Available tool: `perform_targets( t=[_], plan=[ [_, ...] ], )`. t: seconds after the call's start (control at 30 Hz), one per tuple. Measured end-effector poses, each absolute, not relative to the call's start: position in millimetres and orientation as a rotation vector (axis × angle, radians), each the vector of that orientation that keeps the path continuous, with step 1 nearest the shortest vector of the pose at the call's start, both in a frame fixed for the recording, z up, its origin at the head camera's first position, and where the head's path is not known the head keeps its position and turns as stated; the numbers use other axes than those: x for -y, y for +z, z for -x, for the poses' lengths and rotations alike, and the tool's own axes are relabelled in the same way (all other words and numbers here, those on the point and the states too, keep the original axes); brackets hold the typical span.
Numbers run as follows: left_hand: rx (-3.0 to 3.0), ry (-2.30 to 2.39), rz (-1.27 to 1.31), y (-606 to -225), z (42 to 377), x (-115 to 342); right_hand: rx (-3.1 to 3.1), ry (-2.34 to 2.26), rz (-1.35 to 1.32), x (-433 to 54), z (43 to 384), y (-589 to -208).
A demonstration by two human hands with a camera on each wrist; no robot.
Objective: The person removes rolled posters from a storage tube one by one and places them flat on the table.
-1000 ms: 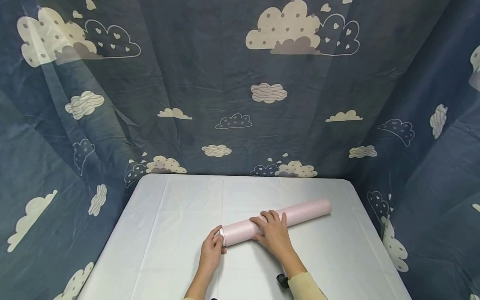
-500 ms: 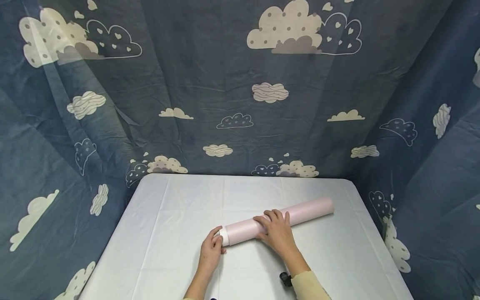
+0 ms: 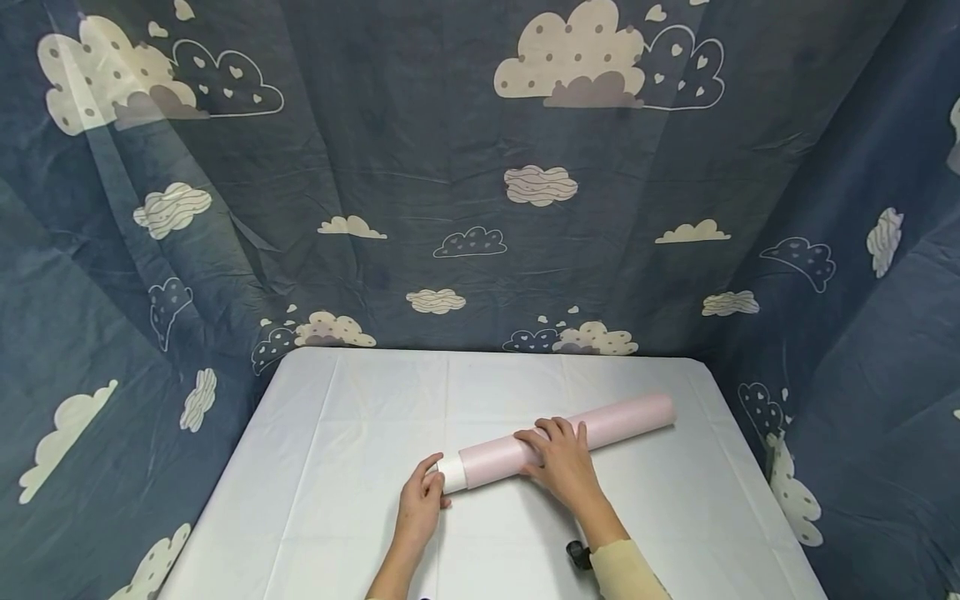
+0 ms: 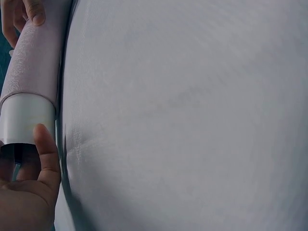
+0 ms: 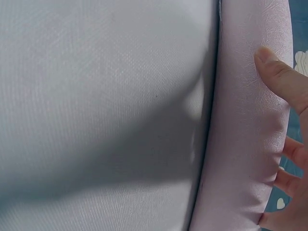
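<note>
A long pink tube (image 3: 630, 419) with a textured surface lies slantwise over the white table, its far end to the right. From its near left end a short length of white inner tube (image 3: 452, 472) sticks out. My left hand (image 3: 420, 504) holds the white tube at its end, thumb along its side; the left wrist view shows a dark, hollow opening there. My right hand (image 3: 564, 468) grips the pink tube around its middle from above. In the right wrist view the thumb (image 5: 276, 72) presses on the pink surface, and the other fingers are partly hidden behind it.
The white table (image 3: 352, 417) has rounded far corners. Dark blue curtains (image 3: 397, 167) printed with clouds hang behind it and at both sides. A small black object (image 3: 578, 555) is at my right wrist, by the yellow sleeve (image 3: 630, 571).
My right hand and the pink tube have shifted to the right. More of the white inner tube shows at the left end, while my left hand has stayed nearly still.
</note>
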State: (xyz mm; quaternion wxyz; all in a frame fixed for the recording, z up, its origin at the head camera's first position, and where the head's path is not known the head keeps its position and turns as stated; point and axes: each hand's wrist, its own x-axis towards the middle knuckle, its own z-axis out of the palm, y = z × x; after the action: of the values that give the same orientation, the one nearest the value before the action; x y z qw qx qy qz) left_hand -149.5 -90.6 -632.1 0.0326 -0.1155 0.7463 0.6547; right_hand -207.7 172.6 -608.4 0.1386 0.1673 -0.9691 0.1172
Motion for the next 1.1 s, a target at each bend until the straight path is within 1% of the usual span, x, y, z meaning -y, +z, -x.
perform_targets(
  t=[1.1],
  plan=[
    [-2.343, 1.979, 0.367, -634.1, 147.6, 97.2, 2.854, 0.358, -0.412, -189.6, 207.7, -606.4]
  ],
)
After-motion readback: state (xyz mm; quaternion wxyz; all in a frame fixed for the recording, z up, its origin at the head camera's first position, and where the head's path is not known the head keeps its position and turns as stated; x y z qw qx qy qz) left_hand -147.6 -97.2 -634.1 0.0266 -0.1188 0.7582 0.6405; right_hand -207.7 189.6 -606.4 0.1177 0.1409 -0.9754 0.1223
